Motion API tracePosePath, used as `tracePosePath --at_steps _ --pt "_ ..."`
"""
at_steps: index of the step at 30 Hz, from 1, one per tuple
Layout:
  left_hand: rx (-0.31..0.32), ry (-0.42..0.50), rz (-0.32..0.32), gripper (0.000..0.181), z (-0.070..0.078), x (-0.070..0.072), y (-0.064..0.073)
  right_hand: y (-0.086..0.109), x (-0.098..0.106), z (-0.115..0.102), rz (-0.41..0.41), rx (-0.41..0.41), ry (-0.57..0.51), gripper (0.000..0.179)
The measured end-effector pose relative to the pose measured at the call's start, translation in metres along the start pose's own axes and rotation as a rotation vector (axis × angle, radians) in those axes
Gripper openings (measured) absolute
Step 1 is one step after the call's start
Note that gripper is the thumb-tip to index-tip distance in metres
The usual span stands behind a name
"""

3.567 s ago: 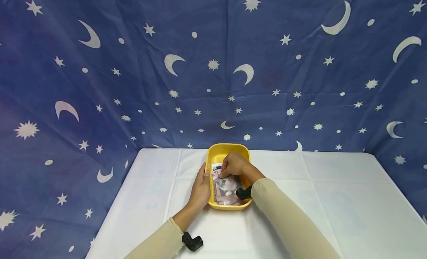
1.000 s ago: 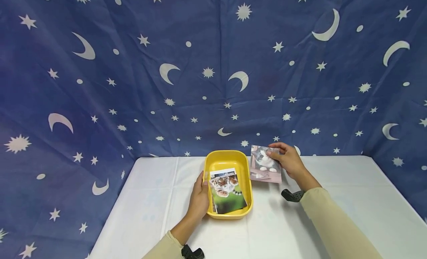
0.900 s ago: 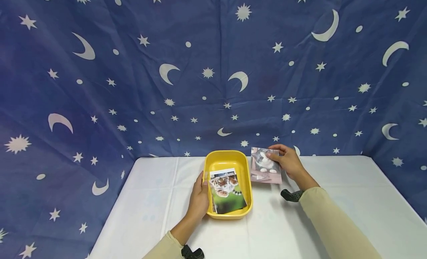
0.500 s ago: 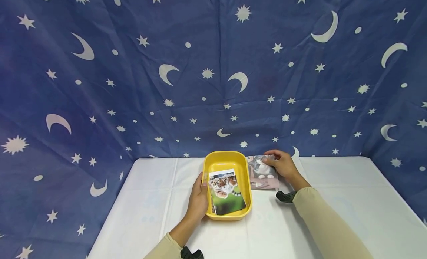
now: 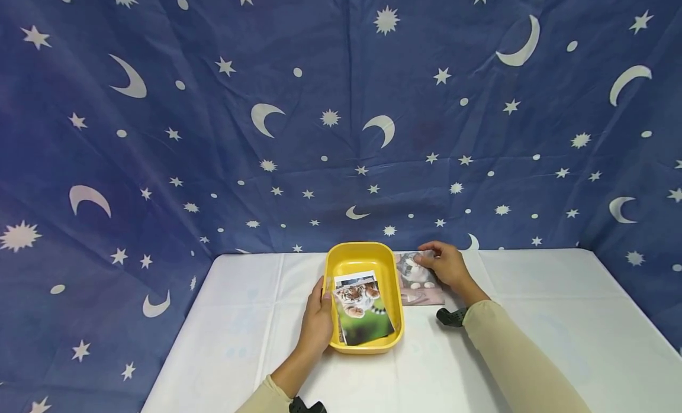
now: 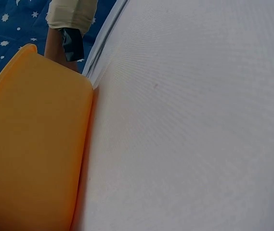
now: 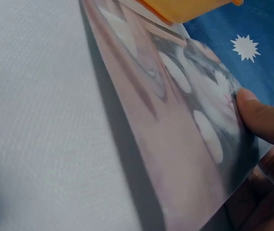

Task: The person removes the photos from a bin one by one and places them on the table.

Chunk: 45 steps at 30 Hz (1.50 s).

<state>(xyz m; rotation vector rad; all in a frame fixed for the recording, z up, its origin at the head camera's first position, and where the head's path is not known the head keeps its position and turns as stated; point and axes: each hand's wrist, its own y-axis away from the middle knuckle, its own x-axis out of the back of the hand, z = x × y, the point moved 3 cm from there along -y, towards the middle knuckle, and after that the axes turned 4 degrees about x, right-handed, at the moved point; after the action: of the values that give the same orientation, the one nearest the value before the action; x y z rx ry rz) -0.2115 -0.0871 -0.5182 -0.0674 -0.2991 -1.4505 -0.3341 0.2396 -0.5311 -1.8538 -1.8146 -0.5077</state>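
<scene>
A yellow plastic tray stands near the table's back edge. My left hand grips its left side, thumb at the rim. In the tray lies a tiger photo on top of other pictures, whose white edge shows above it. Right of the tray is a cat photo, low over the table. My right hand pinches the photo's far right part. In the right wrist view, the thumb lies on the printed face and the other fingers are behind the edge; a shadow runs along the photo's near side.
A white cloth covers the table, with a fold line running front to back on the left. A blue curtain with moons and stars hangs behind and at the sides. Each wrist carries a black camera.
The cat photo has been taken from the tray, uncovering the tiger photo. My right hand has carried it right, then lowered it beside the tray. The left hand has kept its hold on the tray.
</scene>
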Motion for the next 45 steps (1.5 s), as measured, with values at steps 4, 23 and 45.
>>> tracePosePath --at_steps 4,23,45 --pt "-0.008 0.007 0.003 0.051 0.001 0.000 0.000 0.001 0.001 -0.002 0.001 0.024 0.082 0.032" --pt "-0.016 0.009 0.011 0.051 -0.003 0.002 0.003 0.013 0.007 -0.003 -0.002 0.028 0.390 0.028" --pt "-0.003 -0.008 0.025 0.051 -0.001 -0.002 0.001 0.015 -0.013 -0.102 -0.239 0.264 0.075 0.041"
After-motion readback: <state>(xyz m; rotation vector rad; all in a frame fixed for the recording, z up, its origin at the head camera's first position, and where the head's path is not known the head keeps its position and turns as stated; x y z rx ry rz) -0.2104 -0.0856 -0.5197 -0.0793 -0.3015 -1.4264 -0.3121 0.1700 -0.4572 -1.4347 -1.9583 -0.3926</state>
